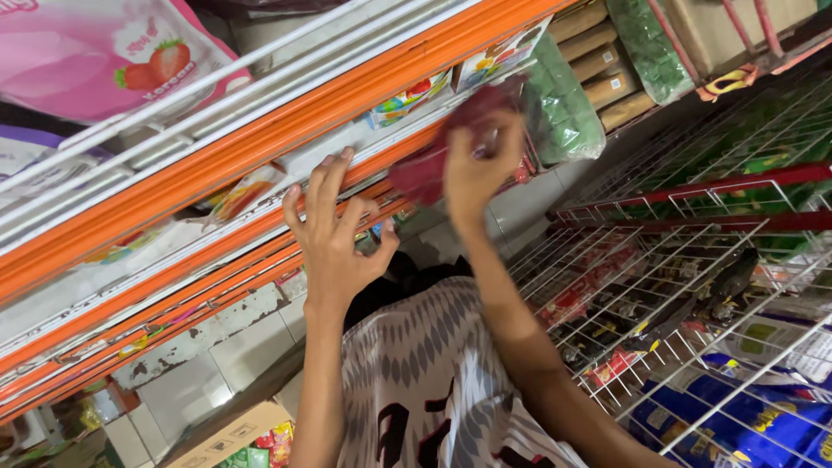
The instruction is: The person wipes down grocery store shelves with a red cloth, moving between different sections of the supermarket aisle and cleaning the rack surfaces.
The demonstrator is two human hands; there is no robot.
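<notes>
My left hand (336,232) is spread open, its fingertips resting against the orange-edged shelf (260,139). Beside it, my right hand (475,165) grips a dark red packet (429,169), blurred by motion, and holds it up against the same shelf's front. Small colourful packets (407,97) lie on the shelf just above both hands.
A large pink bag with a strawberry picture (95,52) sits on the top shelf. Green packs (563,108) and brown boxes (607,74) fill the far shelving. Wire racks (676,286) at right hold blue and red packets. A cardboard box (230,438) stands on the tiled floor.
</notes>
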